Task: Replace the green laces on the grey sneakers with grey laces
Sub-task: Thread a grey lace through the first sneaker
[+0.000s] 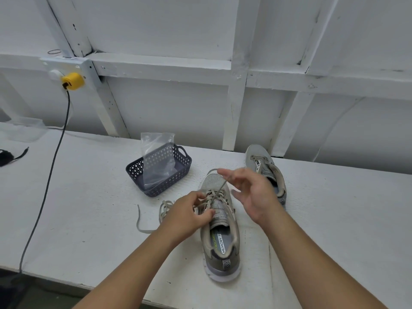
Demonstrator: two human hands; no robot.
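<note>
A grey sneaker [220, 239] lies in the middle of the white table, toe pointing away from me. My left hand [189, 214] grips its left side at the eyelets, fingers curled on the lacing. My right hand [249, 192] hovers over the toe and pinches a thin grey lace [219, 190] that runs taut down to the eyelets. A pale lace [153, 216] trails loose on the table left of the shoe. The second grey sneaker [266, 169] lies behind my right hand, partly hidden by it.
A dark perforated basket [136, 170] with a clear plastic bag [157, 152] stands behind the shoes. A grey cable [48, 181] hangs from a yellow plug [72, 81] and crosses the table at left. A black item [6, 158] lies at the far left. White wall behind.
</note>
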